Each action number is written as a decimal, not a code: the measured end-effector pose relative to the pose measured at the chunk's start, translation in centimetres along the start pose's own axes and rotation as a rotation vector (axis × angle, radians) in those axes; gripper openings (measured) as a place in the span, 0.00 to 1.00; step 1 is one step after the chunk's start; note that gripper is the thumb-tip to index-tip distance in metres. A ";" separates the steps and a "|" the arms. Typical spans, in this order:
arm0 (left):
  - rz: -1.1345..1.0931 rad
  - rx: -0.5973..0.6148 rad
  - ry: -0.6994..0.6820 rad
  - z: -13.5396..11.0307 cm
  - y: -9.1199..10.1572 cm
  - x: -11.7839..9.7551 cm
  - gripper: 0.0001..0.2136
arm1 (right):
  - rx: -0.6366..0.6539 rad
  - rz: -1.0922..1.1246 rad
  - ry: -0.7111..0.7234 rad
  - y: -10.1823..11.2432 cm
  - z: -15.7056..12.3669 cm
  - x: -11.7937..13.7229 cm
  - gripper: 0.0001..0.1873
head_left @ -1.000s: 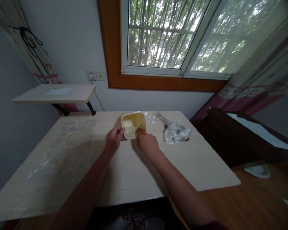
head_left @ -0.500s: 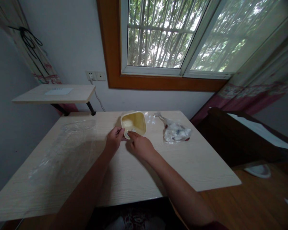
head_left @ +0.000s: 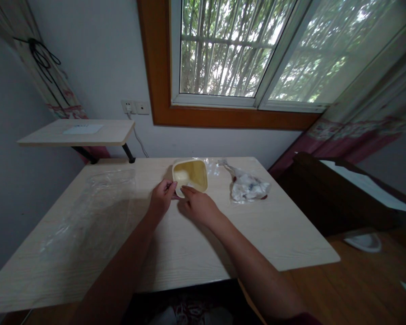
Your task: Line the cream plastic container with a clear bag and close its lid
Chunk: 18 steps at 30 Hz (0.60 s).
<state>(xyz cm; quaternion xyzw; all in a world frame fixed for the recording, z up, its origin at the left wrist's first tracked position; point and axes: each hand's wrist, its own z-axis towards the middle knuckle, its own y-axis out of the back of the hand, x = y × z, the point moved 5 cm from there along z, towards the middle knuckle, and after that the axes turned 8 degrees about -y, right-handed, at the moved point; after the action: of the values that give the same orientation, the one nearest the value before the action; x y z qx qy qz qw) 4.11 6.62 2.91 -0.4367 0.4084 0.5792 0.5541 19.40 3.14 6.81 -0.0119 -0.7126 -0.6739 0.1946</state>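
A cream-yellow plastic tub (head_left: 190, 175) stands tilted on the pale wood-grain table (head_left: 267, 234), its open inside facing me and slightly upward. My left hand (head_left: 162, 197) holds the tub's left side, fingers curled around the rim. My right hand (head_left: 199, 207) lies at the near rim, fingers stretched along it. Whether those fingers grip the rim, I cannot tell. To the right of the tub lies a clear plastic bag (head_left: 248, 188) with white contents, its twisted neck pointing toward the tub.
A sheet of clear plastic film (head_left: 91, 212) lies on the table's left half. Behind the table are a small wooden shelf (head_left: 75, 132) and a wall socket (head_left: 128, 106). A dark wooden bed frame (head_left: 311, 189) stands to the right, above a wooden floor.
My right hand has drawn back from inside the tub to its near rim. The tub has turned slightly to the right, while my left hand stays on its left side.
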 end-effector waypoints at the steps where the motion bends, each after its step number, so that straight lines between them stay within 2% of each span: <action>1: 0.000 -0.005 -0.003 0.0 0.0 -0.1 0.18 | 0.000 0.039 0.040 0.0 -0.1 0.4 0.29; 3: -0.003 -0.017 -0.004 -0.1 0.1 -0.4 0.18 | -0.004 0.090 0.083 0.2 -0.2 0.9 0.29; 9: 0.006 -0.026 0.000 -0.1 0.6 -0.9 0.17 | -0.043 0.128 0.090 0.5 0.0 0.7 0.27; 18: 0.178 -0.073 -0.078 0.8 2.8 -1.3 0.15 | -0.089 0.228 0.201 -1.5 2.5 1.4 0.28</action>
<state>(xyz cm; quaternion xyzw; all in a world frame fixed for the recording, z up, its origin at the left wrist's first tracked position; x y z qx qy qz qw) 1.28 6.92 4.33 -0.3958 0.4024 0.6572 0.4995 17.01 5.06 5.77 -0.0339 -0.6532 -0.6761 0.3392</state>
